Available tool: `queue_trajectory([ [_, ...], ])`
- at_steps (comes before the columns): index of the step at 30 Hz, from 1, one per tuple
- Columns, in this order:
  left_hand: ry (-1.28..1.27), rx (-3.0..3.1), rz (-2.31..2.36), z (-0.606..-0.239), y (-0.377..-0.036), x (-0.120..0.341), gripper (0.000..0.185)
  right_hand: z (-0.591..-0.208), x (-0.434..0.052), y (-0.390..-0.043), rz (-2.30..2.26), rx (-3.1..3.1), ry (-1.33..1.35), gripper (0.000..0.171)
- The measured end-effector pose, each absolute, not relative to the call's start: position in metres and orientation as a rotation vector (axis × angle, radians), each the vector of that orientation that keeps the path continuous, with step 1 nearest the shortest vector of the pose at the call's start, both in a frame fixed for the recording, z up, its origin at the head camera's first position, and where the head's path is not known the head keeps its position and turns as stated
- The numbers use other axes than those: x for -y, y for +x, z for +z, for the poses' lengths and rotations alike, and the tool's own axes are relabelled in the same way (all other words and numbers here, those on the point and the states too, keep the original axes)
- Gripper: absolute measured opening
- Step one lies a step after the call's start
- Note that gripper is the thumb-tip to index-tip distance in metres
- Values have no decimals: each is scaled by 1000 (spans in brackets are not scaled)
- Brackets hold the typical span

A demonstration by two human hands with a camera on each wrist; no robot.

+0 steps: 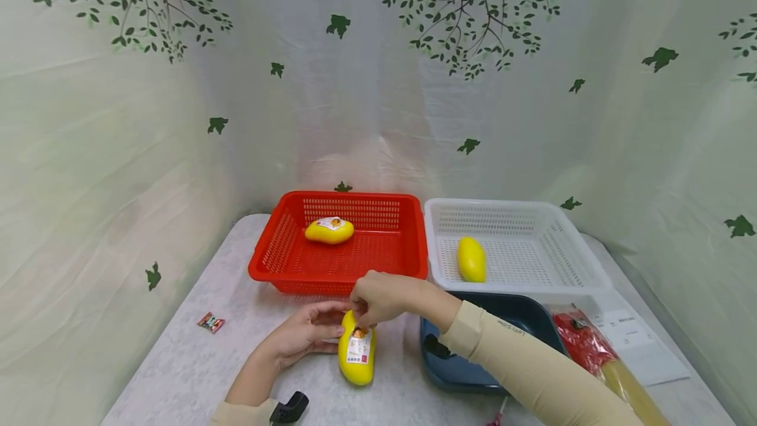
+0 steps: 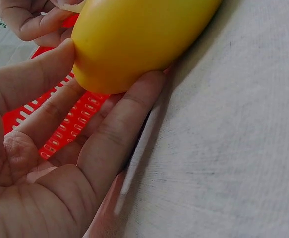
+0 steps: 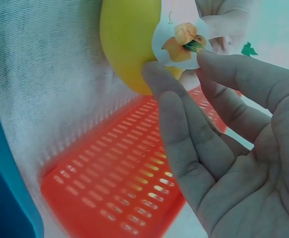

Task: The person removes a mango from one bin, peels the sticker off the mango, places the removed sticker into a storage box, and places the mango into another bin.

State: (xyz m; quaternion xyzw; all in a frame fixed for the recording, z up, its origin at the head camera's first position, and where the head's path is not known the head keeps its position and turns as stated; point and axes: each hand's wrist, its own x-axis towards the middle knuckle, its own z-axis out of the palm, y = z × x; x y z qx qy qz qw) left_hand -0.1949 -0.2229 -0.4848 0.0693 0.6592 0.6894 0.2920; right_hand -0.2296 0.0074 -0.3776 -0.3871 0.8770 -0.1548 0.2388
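Both our forearms reach in from the bottom edge and meet at a yellow mango [image 1: 357, 354] lying on the tabletop [image 1: 189, 360], just in front of the red basket [image 1: 284, 252]. Our left hand [image 1: 307, 334] lies palm-up beside the fruit, fingers [image 2: 119, 129] loosely curled against its left side, thumb pressed on the skin, steadying it. Our right hand [image 1: 384, 298] comes from above, wrist bent down; thumb and forefinger [image 3: 174, 114] pinch the upper edge of the sticker label [image 1: 358, 346], which in the right wrist view is lifted off the skin.

Count: three yellow mangoes. One is in our hands, one labelled mango [image 1: 329, 230] lies in the red basket, one bare mango [image 1: 471, 259] lies in the white basket [image 1: 568, 248]. Two baskets sit side by side at the back. One dark blue tray [image 1: 455, 367] sits under our right sleeve. One red-and-yellow packet [image 1: 597, 354] lies right of the tray, one small wrapper [image 1: 210, 322] far left.

The label is white with a fruit picture and a red mark; its writing is too small to read.
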Motion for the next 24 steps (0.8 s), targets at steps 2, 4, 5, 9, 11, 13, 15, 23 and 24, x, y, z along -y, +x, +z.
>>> queue_trajectory([
  [2,189,-1759,1837,-485,-195,223,55,-376,-7,-229,-420,-2397,-1056,19],
  [4,192,-1757,1836,-486,-195,223,55,-374,-7,-228,-411,-2391,-1053,20],
  [5,194,-1756,1836,-486,-194,223,54,-373,-6,-228,-407,-2388,-1050,20],
  [9,204,-1752,1837,-486,-194,224,54,-371,-6,-227,-409,-2375,-1033,20],
  [11,209,-1751,1837,-486,-194,223,54,-370,-7,-227,-416,-2369,-1030,20],
  [13,215,-1748,1837,-485,-194,223,54,-370,-7,-227,-421,-2364,-1032,19],
  [15,222,-1744,1838,-485,-194,223,54,-369,-7,-227,-412,-2363,-1041,20],
  [23,234,-1724,1847,-486,-193,224,54,-368,-8,-225,-383,-2351,-1064,19],
  [24,232,-1724,1848,-486,-193,224,53,-368,-7,-224,-380,-2349,-1067,19],
])
